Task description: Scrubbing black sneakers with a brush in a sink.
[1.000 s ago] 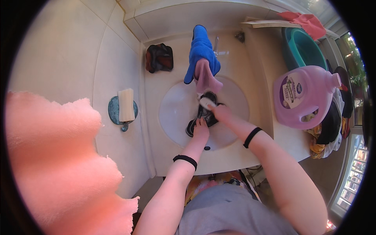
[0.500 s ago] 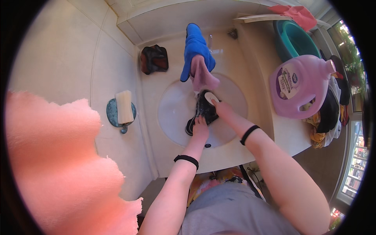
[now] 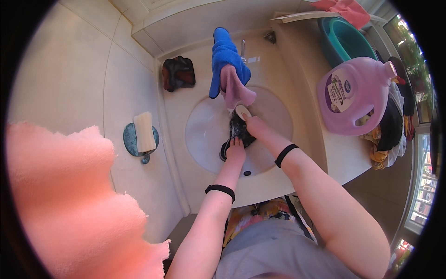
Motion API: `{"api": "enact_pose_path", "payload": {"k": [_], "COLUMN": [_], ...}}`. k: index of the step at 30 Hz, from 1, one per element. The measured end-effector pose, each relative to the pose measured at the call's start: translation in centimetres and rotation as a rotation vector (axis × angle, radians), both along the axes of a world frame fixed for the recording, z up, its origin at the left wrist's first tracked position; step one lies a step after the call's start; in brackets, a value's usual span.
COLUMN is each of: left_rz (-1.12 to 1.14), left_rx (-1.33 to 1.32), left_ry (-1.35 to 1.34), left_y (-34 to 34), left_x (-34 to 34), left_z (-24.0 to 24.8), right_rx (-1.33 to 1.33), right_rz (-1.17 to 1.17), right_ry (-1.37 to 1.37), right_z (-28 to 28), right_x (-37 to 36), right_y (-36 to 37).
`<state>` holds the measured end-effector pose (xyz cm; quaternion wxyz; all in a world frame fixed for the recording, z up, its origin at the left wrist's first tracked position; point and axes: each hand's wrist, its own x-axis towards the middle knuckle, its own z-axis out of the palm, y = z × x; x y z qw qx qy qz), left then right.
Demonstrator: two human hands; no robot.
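Observation:
In the round white sink [image 3: 200,135] lies a black, shoe-like item [image 3: 237,126] with a pale line along its near edge and white suds on top. My left hand [image 3: 236,152] presses its fingers onto the near part of this black shoe, holding it against the basin. My right hand [image 3: 253,124] grips a white oval scrubbing brush [image 3: 242,111] at the shoe's far end; the bristles are hidden underneath. Just beyond the brush hangs a pink cloth [image 3: 236,88], its lower end close to the suds. A blue towel [image 3: 227,56] is wrapped above it, covering most of the faucet.
A bar-like cream block [image 3: 145,132] rests on a teal wall dish [image 3: 132,139] at left. A dark crumpled cloth [image 3: 179,73] lies behind the sink. To the right stand a purple detergent jug [image 3: 350,97], green basins [image 3: 350,44] and piled clothes [image 3: 394,130]. Pink fabric [image 3: 69,186] fills the left foreground.
My right hand and the brush have moved slightly toward the far end of the black shoe, showing more suds. The left hand stays on it. The whole view has shifted a little.

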<state>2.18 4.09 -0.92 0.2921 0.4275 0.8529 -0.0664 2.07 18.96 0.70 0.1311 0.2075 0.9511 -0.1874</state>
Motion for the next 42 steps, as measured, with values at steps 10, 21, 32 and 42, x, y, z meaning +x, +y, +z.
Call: {"api": "enact_pose_path", "payload": {"k": [10, 21, 32, 42], "left_rz": [0.059, -0.273, 0.182, 0.074], "left_rx": [-0.069, -0.112, 0.089, 0.188], "left_ry": [-0.025, 0.032, 0.141, 0.185], "left_y": [-1.1, -4.3, 0.6, -0.8], "left_x": [0.1, -7.3, -5.4, -6.3], "left_z": [0.7, 2.9, 0.9, -1.1], "right_rx": [-0.085, -0.038, -0.025, -0.216], "right_rz": [0.107, 0.231, 0.128, -0.134], "right_ry": [-0.049, -0.167, -0.223, 0.104], "right_z": [-0.3, 3.0, 3.2, -0.7], "right_x": [3.5, 3.9, 5.1, 3.9], "right_y": [-1.2, 0.2, 1.0, -2.2]}}
